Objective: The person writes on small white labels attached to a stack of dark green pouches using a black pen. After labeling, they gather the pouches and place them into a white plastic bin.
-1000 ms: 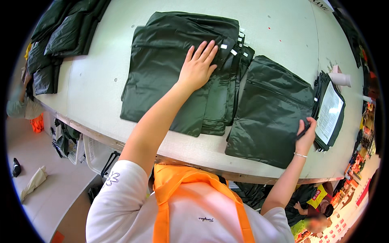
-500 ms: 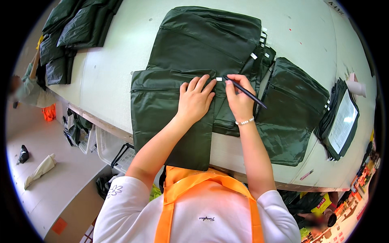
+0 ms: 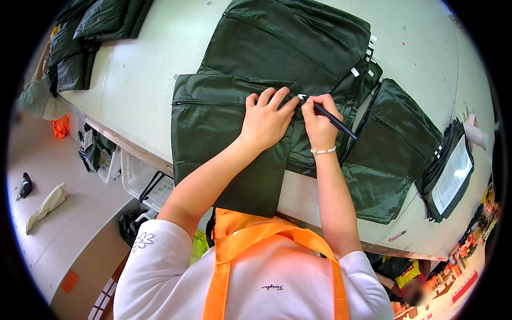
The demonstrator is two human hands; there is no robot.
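My left hand (image 3: 269,118) lies with fingers spread on a dark green fabric piece (image 3: 229,154), which has a zip line across its upper part. From the right edge of that piece sticks a small white tag (image 3: 302,97), just beyond my left fingertips. Between thumb and fingers, my right hand (image 3: 321,124) grips a slim black pen (image 3: 341,127), slanted with its tip at the tag. Whether the tip touches the tag is too small to tell. Behind lies a pile of similar green pieces (image 3: 288,37) with white tags along its right side.
Another stack of green pieces (image 3: 389,154) lies to my right, with a dark bundle topped by a printed sheet (image 3: 452,173) beyond it. Folded dark garments (image 3: 109,18) sit far left on the pale table (image 3: 141,90). White crates (image 3: 136,176) stand below the table edge.
The whole view has shifted slightly, moving the pile and both hands up in the picture. The pen tip stays at the white tag, and my left hand keeps its place on the fabric.
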